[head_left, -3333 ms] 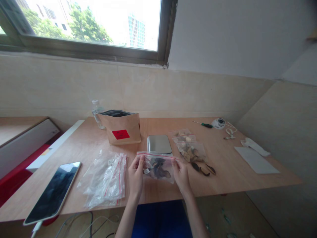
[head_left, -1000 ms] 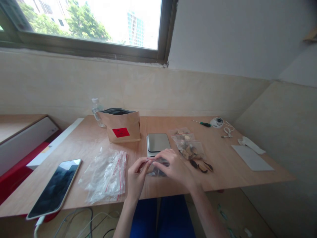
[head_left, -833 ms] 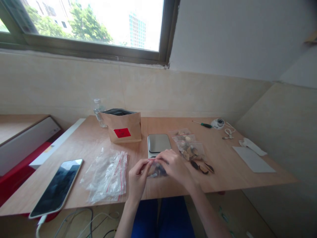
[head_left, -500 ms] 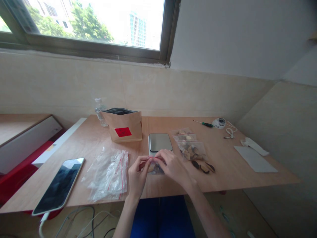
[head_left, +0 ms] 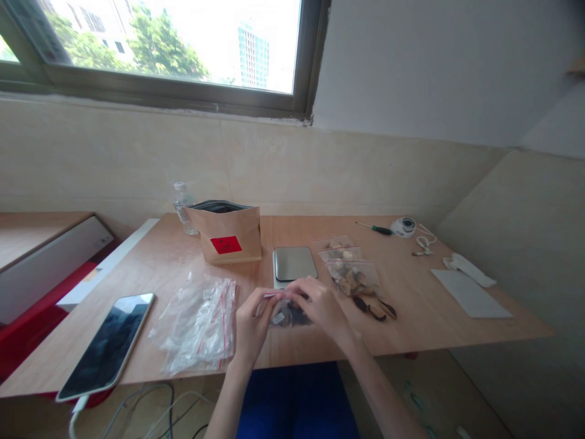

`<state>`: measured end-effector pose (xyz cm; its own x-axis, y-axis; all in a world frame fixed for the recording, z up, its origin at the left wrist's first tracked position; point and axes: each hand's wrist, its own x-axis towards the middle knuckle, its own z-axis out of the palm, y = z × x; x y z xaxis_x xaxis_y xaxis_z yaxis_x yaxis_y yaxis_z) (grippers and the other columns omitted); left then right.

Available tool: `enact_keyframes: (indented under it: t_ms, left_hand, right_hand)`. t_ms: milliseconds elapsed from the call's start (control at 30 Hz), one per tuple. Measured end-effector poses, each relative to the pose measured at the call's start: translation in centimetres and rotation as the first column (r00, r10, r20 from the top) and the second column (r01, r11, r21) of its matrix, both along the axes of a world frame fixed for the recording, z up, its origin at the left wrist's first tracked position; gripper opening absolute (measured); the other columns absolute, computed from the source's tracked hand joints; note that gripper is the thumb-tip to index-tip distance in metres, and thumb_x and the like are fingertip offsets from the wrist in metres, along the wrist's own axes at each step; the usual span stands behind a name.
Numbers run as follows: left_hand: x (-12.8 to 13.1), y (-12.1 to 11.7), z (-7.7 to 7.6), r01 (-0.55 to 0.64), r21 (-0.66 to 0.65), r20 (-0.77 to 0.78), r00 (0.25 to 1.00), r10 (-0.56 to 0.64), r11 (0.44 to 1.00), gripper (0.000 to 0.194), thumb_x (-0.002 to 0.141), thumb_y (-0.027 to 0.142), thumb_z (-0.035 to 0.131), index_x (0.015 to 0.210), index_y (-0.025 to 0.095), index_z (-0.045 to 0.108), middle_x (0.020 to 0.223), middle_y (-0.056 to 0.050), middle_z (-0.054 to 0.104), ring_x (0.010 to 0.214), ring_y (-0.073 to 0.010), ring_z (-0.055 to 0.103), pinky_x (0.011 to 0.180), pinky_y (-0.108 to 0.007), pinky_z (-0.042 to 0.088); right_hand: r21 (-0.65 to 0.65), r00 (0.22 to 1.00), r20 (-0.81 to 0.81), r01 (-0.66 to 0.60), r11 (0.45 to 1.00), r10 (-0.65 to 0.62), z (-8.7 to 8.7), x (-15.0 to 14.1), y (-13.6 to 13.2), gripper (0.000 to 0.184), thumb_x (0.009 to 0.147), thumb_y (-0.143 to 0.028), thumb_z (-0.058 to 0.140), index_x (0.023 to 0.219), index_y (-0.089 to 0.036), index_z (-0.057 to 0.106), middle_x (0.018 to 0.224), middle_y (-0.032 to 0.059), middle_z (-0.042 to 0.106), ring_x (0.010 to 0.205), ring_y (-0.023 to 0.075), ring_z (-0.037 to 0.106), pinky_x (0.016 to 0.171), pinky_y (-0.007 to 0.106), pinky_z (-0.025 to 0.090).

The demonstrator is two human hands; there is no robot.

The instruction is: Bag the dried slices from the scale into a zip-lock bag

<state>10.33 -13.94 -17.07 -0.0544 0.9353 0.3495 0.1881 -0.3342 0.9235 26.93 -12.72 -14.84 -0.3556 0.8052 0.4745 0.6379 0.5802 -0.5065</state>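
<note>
A clear zip bag (head_left: 289, 316) with dark pieces in it hangs from my fingers over the front of the table. My left hand (head_left: 254, 317) pinches its red-edged top at the left. At the right of the same edge, my right hand (head_left: 317, 305) is closed on it, the two hands close together. Just behind them stands a small scale (head_left: 295, 263) with a bare metal plate. Filled zip bags (head_left: 354, 277) holding pale brown dried slices lie to the right. Several loose dark-edged slices (head_left: 377, 309) are in front of those. Flat clear zip bags (head_left: 205, 323) lie in a pile at the left.
A kraft pouch (head_left: 235, 235) stands open at the back, beside a plastic bottle (head_left: 181, 207). A phone (head_left: 107, 347) with a cable lies front left. At the right are a screwdriver (head_left: 381, 230), a white camera (head_left: 404, 227) and a white sheet (head_left: 470, 294).
My fingers have shifted slightly along the bag's top, and more of its red-edged strip shows at the left. More of the dark contents is visible below my hands.
</note>
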Motion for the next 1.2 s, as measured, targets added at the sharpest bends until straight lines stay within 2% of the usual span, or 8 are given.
enact_keyframes:
  t_ms: [167,367,567,700,933,1000,1067,1200]
  left_hand:
    - [0.2,-0.1,-0.3,-0.014,0.007,0.014,1.0,0.013,1.0,0.014,0.078,0.034,0.063,0.076,0.022,0.07,0.076,-0.004,0.069,0.073,-0.0197,0.062,0.071,-0.027,0.047]
    - [0.0,-0.2,-0.3,-0.048,-0.005,0.02,0.999,0.048,0.999,0.014,0.08,0.033,0.061,0.08,0.021,0.067,0.078,-0.003,0.069,0.075,-0.0193,0.062,0.07,-0.026,0.046]
    - [0.7,-0.5,-0.4,-0.039,-0.064,0.05,0.998,0.042,0.997,0.018,0.08,0.037,0.06,0.078,0.021,0.068,0.074,-0.003,0.068,0.07,-0.0188,0.062,0.064,-0.024,0.045]
    - [1.2,-0.6,-0.4,-0.065,-0.122,0.145,0.986,0.082,0.99,0.021,0.082,0.04,0.057,0.08,0.02,0.065,0.073,-0.001,0.067,0.069,-0.0166,0.061,0.061,-0.022,0.046]
    - [2.0,-0.4,-0.2,-0.003,-0.261,0.371,0.923,0.103,0.965,0.034,0.08,0.05,0.056,0.067,0.018,0.058,0.061,0.002,0.058,0.054,-0.0123,0.053,0.045,-0.019,0.042]
    - [2.9,-0.3,-0.4,0.01,-0.285,0.466,0.875,0.129,0.959,0.038,0.082,0.053,0.051,0.069,0.018,0.057,0.06,0.002,0.058,0.051,-0.0116,0.052,0.045,-0.019,0.042]
    - [3.7,-0.2,-0.5,0.067,-0.284,0.51,0.855,0.091,0.957,0.041,0.084,0.054,0.046,0.074,0.017,0.06,0.065,-0.001,0.063,0.055,-0.0132,0.056,0.051,-0.022,0.045]
    - [4.2,0.1,-0.6,0.211,-0.24,0.413,0.906,-0.098,0.948,0.043,0.085,0.053,0.045,0.086,0.016,0.066,0.086,-0.008,0.069,0.071,-0.0174,0.062,0.066,-0.027,0.048]
  right_hand:
    - [0.018,0.998,-0.002,0.07,0.997,-0.07,-0.8,0.7,0.0,0.025,0.088,-0.015,0.049,0.074,-0.024,0.067,0.074,0.0004,0.07,0.071,0.0166,0.062,0.069,0.027,0.043]
    - [0.006,0.999,0.002,0.038,0.999,-0.038,-0.7,1.7,0.0,0.018,0.089,-0.022,0.053,0.084,-0.027,0.07,0.086,-0.0016,0.074,0.077,0.0168,0.064,0.073,0.028,0.043]
    - [0.037,0.994,-0.057,0.095,0.995,-0.093,-1.5,3.4,-0.4,0.026,0.088,-0.016,0.05,0.079,-0.025,0.072,0.079,0.0002,0.074,0.073,0.0168,0.067,0.072,0.03,0.043]
    - [-0.005,0.99,-0.083,0.11,0.994,-0.11,-1.8,4.9,-1.0,0.02,0.087,-0.023,0.053,0.087,-0.028,0.072,0.084,0.0011,0.074,0.075,0.0189,0.068,0.072,0.031,0.046]
    - [-0.155,0.946,-0.247,0.174,0.972,-0.209,-1.3,6.4,-1.6,0.02,0.084,-0.031,0.055,0.076,-0.027,0.073,0.076,0.0012,0.073,0.072,0.0205,0.067,0.069,0.032,0.05]
    - [-0.243,0.908,-0.34,0.167,0.956,-0.245,-1.2,6.1,-1.8,0.019,0.082,-0.037,0.058,0.075,-0.025,0.072,0.077,0.0024,0.073,0.073,0.0209,0.066,0.07,0.032,0.051]
    - [-0.332,0.831,-0.458,0.169,0.928,-0.315,-1.2,6.1,-1.7,0.023,0.08,-0.042,0.061,0.076,-0.021,0.07,0.077,0.0046,0.072,0.075,0.0214,0.066,0.07,0.031,0.052]
    - [-0.446,0.583,-0.635,0.258,0.857,-0.506,-1.4,9.4,0.1,0.036,0.073,-0.052,0.065,0.08,-0.017,0.064,0.071,0.0055,0.07,0.061,0.0177,0.064,0.059,0.027,0.05]
